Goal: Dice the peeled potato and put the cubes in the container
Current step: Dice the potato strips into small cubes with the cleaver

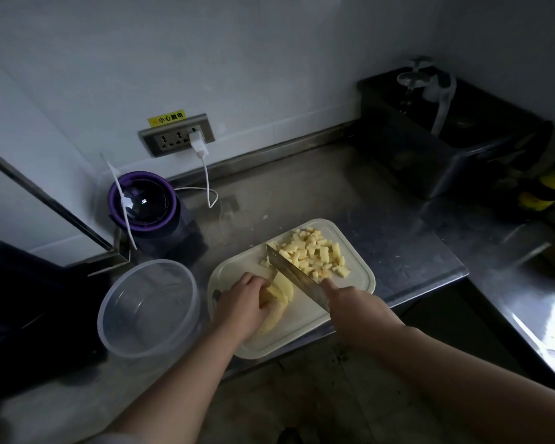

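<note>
Cream plastic cutting board (302, 326), steel counter (391, 216) front edge: left hand (241, 299) curled round peeled potato slices (284, 288); right hand (356, 304) gripping steel cleaver (289, 267).

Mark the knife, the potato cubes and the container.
knife (293, 275): head view, middle of the blade.
potato cubes (318, 253): head view, centre of the pile.
container (145, 318): head view, its bare bottom.
</note>
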Demonstrator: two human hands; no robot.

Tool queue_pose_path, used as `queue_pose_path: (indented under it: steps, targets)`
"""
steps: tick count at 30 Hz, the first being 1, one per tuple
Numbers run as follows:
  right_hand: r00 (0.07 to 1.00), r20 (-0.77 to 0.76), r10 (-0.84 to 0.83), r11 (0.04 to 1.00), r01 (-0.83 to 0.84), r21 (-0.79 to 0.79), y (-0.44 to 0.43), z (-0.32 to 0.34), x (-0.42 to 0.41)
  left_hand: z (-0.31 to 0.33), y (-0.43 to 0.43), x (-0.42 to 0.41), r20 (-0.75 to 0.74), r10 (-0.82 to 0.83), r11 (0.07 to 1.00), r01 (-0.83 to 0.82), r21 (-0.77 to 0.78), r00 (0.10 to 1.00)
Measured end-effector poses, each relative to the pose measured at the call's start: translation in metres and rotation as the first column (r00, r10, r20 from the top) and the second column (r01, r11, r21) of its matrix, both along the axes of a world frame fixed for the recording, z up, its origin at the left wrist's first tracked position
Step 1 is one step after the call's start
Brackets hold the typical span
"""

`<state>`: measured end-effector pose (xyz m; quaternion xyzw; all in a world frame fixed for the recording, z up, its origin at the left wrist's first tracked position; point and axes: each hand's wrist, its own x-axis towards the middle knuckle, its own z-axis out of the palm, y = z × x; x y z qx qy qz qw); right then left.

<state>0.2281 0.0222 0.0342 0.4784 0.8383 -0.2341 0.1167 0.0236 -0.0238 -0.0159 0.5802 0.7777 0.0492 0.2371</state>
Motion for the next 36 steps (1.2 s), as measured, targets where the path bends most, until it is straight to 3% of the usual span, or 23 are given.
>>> queue_pose_path:
  steps: [15, 22, 36]
  targets:
    - [0.999, -0.008, 0.049, 0.997, -0.049, -0.062, -0.008, 0.012, 0.016, 0.013, 0.018, -0.001, 0.369, 0.195, 0.965, -0.111, -0.236, 0.909]
    - [0.997, -0.054, 0.047, 0.996, -0.051, -0.078, -0.012, -0.004, 0.005, 0.008, 0.011, -0.008, 0.312, 0.224, 0.956, -0.146, -0.253, 0.923]
    - [0.999, -0.038, 0.033, 0.996, -0.037, -0.084, -0.016, -0.024, -0.009, -0.009, -0.013, -0.005, 0.220, 0.231, 0.973, -0.230, -0.030, 0.948]
